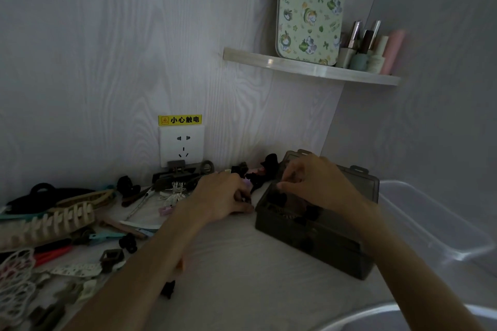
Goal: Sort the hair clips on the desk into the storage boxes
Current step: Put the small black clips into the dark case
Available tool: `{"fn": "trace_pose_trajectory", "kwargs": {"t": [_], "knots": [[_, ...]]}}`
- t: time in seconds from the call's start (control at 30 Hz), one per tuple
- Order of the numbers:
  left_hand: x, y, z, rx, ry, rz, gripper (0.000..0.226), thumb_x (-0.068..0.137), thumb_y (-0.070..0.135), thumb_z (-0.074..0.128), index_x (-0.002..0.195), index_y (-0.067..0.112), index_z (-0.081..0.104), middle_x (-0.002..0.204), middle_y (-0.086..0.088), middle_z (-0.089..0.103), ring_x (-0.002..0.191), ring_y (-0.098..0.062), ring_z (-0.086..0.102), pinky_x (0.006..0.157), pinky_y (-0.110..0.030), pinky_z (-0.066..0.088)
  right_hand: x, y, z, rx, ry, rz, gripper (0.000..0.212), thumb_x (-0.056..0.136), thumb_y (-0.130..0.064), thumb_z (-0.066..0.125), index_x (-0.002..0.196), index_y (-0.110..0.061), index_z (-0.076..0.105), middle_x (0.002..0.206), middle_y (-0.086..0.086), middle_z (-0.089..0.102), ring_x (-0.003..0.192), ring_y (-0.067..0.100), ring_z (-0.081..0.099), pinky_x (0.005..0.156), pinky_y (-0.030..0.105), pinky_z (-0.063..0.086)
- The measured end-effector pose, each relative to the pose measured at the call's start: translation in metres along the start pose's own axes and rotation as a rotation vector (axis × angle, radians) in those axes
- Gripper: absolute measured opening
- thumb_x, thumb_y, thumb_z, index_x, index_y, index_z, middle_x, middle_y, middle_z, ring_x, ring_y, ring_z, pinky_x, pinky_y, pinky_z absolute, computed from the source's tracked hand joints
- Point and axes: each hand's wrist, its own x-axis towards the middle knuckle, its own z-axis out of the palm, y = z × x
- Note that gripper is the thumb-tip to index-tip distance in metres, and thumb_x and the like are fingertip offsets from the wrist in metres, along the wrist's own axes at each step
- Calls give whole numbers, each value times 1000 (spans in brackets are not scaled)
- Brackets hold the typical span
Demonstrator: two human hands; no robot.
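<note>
A dark translucent storage box [317, 244] stands open on the desk, with several dark clips inside. My right hand [314, 180] hovers over its far end, fingers curled and pinching something small and dark that I cannot make out. My left hand [223, 196] rests on the desk just left of the box, its fingers curled round a small clip, with a purple clip [247, 184] at its fingertips. Several hair clips lie in a heap at the left: a big cream claw clip [51, 226], a black one [43, 196], a teal clip [105, 236].
A clear plastic bin [430, 223] stands right of the dark box. A wall socket [181, 145] with a yellow warning label sits above more clips along the wall. A corner shelf [309, 70] holds a patterned case and cosmetic bottles. A round container rim [376, 314] shows bottom right.
</note>
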Motion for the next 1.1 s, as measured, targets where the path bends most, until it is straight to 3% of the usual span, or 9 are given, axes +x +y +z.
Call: {"fn": "trace_pose_trajectory", "kwargs": {"t": [0.2, 0.37, 0.5, 0.63, 0.7, 0.77, 0.9, 1.03, 1.1], "knots": [[1, 7, -25, -292, 265, -89, 29, 88, 41, 58, 114, 28, 63, 101, 13, 66, 89, -4, 58, 72, -20, 43, 1, 13, -7, 1, 173, 96, 19, 88, -37, 58, 94, -22, 69, 84, -3, 64, 76, 12, 59, 73, 28, 49], [1, 30, -34, -429, -28, 63, 43, 86, 35, 63, 128, 28, 55, 113, 9, 66, 98, -7, 60, 90, -32, 49, 7, 18, -15, 45, 254, 104, 14, 89, -30, 58, 93, -22, 68, 71, -6, 61, 64, 8, 58, 60, 21, 43], [-4, -3, -44, -327, -102, -106, 37, 90, 16, 58, 126, 24, 57, 120, 3, 64, 105, -12, 60, 94, -33, 49, 1, -5, -6, 57, 132, -31, 14, 88, -24, 58, 96, -20, 69, 82, -8, 65, 71, 4, 58, 68, 19, 47], [-13, -37, -46, -255, -307, -234, 36, 85, -2, 56, 113, 19, 67, 120, -3, 65, 107, -15, 60, 96, -30, 49, 3, -34, 26, -40, -21, -290, 18, 85, -24, 62, 101, -22, 68, 93, -5, 71, 84, 11, 63, 84, 32, 51], [-16, -44, -48, -234, -381, -258, 37, 85, -1, 59, 116, 17, 65, 121, -2, 64, 108, -15, 59, 94, -26, 48, 6, -44, 45, -170, -101, -332, 27, 84, -33, 62, 109, -23, 64, 102, -3, 69, 96, 15, 59, 96, 30, 38], [-18, -47, -51, -183, -412, -299, 39, 84, 2, 59, 119, 18, 63, 122, -2, 63, 110, -18, 58, 91, -24, 47, 10, -51, 59, -275, -180, -324, 25, 86, -34, 58, 107, -22, 64, 108, -1, 67, 105, 19, 55, 96, 26, 24], [-17, -44, -51, -128, -269, -300, 31, 83, 14, 64, 113, 23, 67, 117, 1, 65, 104, -17, 60, 82, -24, 47, 17, -58, 67, -293, -196, -302, 21, 87, -23, 56, 103, -18, 67, 107, 7, 67, 102, 27, 58, 89, 33, 36], [-10, -29, -38, -96, -137, -178, 24, 85, 24, 63, 106, 32, 69, 111, 5, 67, 95, -16, 62, 78, -30, 53, 21, -55, 56, -132, -263, -264, 22, 90, -21, 52, 102, -14, 68, 92, 4, 67, 82, 22, 62, 76, 37, 53], [-8, -23, -30, -23, -148, -168, 25, 84, 28, 64, 108, 34, 69, 114, 4, 63, 99, -18, 61, 74, -27, 49, 22, -49, 39, -54, -236, -228, 25, 94, -22, 49, 112, -15, 64, 103, 2, 66, 89, 17, 61, 81, 36, 52]]}}
